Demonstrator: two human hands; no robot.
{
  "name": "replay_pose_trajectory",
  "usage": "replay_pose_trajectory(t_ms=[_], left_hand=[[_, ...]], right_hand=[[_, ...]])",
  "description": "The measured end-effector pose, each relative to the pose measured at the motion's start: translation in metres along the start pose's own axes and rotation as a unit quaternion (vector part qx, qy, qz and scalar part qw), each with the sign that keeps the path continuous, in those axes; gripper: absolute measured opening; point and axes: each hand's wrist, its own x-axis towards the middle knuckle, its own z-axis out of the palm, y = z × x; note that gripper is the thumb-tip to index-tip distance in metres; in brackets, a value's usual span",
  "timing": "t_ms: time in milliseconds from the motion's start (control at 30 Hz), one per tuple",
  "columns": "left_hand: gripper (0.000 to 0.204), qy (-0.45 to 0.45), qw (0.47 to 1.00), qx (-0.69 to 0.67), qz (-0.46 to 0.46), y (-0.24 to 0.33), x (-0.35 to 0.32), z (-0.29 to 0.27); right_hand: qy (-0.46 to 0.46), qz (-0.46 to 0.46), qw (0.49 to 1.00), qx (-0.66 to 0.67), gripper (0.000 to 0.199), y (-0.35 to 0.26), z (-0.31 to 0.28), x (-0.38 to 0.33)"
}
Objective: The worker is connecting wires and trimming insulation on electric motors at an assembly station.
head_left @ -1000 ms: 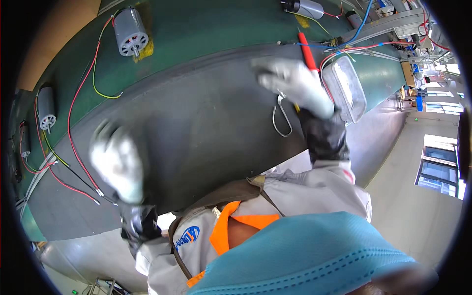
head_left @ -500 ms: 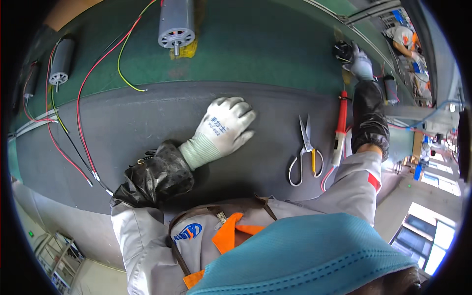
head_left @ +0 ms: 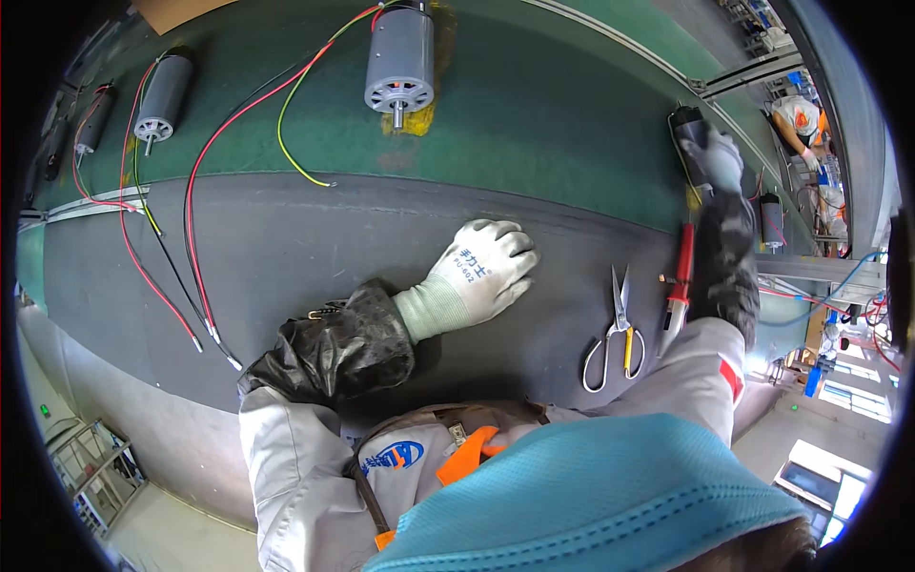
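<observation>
My left hand, in a white knitted glove, rests palm down on the dark mat. Its fingers are curled in, and nothing sticks out of them. At the far right my right hand, gloved too, reaches across to the green belt. Its fingers are closed round a dark electric motor; part of that motor is hidden behind the glove. Beside the right forearm lies a red-handled tool whose kind I cannot make out. Between both arms lie open scissors with one yellow-wrapped handle.
A large grey motor lies on the belt, its shaft toward me and its coloured leads trailing left onto the mat. Another grey motor lies further left. Beyond the metal frame, a co-worker is at work.
The view has shifted, so the bench things appear further right and lower. The motor under my right hand shows more of its side now. My left hand stays curled on the mat.
</observation>
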Motion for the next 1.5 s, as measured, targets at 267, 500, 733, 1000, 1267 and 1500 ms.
replay_pose_trajectory(t_ms=[267,500,733,1000,1267,1500], left_hand=[[0.032,0.009,1.0,-0.013,0.009,-0.001,0.004,0.003],[0.024,0.04,0.999,0.001,0.029,-0.001,0.014,0.001],[0.021,0.063,0.996,-0.015,0.053,-0.009,0.007,0.01],[0.046,0.201,0.978,-0.054,-0.005,-0.023,0.006,0.008],[0.04,0.138,0.989,-0.053,0.031,0.031,-0.04,-0.036],[0.023,0.098,0.988,0.06,0.104,0.028,-0.085,-0.049]], right_hand=[[-0.063,0.11,0.862,0.491,0.074,0.077,0.103,-0.049],[0.03,-0.062,0.927,0.368,0.091,-0.019,0.052,-0.092],[0.004,0.023,0.934,0.358,0.094,-0.12,0.006,-0.122],[-0.133,0.191,0.577,0.783,0.093,-0.21,-0.096,-0.304],[0.007,-0.211,0.775,0.596,0.065,-0.199,-0.135,-0.456],[0.024,-0.294,0.951,0.09,0.048,-0.197,-0.086,-0.373]])
